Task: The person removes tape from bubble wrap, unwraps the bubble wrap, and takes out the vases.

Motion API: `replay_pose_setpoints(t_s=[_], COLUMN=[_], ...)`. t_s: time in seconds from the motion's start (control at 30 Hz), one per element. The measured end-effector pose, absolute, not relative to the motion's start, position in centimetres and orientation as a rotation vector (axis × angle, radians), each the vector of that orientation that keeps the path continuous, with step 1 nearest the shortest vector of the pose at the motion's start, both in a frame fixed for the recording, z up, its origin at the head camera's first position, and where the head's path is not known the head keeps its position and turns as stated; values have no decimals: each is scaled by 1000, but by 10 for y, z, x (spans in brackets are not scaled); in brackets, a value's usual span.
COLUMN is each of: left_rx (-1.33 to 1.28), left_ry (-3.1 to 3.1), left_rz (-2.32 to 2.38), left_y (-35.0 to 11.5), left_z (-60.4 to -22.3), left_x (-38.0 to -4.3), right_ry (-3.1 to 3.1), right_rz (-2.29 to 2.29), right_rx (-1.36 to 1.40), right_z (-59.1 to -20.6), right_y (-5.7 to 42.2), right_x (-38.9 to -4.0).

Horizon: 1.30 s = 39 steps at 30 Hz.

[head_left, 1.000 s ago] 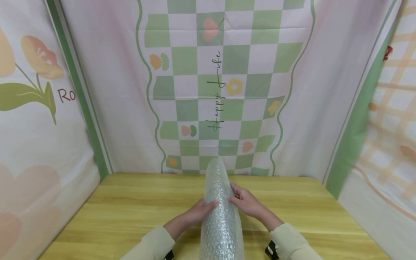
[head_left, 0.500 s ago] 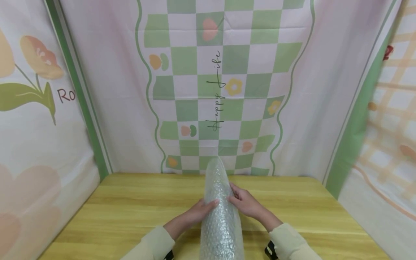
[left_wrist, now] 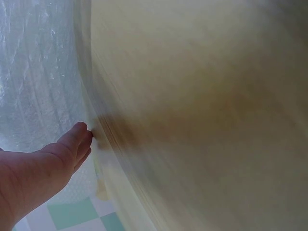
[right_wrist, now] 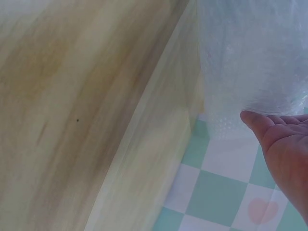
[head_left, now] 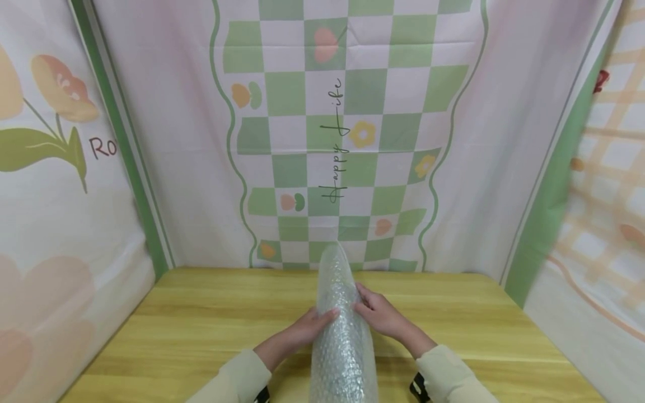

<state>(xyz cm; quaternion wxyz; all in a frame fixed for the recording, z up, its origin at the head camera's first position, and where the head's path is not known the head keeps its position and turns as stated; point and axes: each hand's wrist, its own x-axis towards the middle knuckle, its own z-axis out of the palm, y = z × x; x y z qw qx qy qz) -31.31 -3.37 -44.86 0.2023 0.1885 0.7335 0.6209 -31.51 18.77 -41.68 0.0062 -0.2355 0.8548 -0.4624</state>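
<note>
A long, silvery-clear shape in bubble wrap (head_left: 344, 347) lies lengthwise on the wooden table, its narrow far end toward the backdrop and its near part cut off by the bottom edge of the head view. My left hand (head_left: 307, 326) holds its left side, thumb laid over the top. On the opposite side my right hand (head_left: 384, 314) grips it, thumb at the upper surface and fingers along the right side. In the left wrist view the bubble wrap (left_wrist: 36, 72) fills the left; in the right wrist view the bubble wrap (right_wrist: 255, 53) rises above the fingers. What is inside is hidden.
The yellow wooden table (head_left: 216, 302) stretches to both sides of the hands. A printed cloth backdrop (head_left: 201, 168) with green checks hangs behind it. Patterned cloths also hang at left (head_left: 55, 224) and right (head_left: 599, 235).
</note>
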Motion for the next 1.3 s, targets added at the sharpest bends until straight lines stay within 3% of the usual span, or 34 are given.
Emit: replay_pose_setpoints(t_s=[0.5,1.3], left_rx=[551,547], left_ry=[2031,2044], left_rz=[1756,1769], left_y=[-33,-33], left_z=[-452,-451], left_x=[-312,-311], right_ry=[2697,2623], right_rz=[-1539,-1608], right_rx=[-594,-612], right_z=[-419,-422], right_y=[193,198], right_x=[-312,-312])
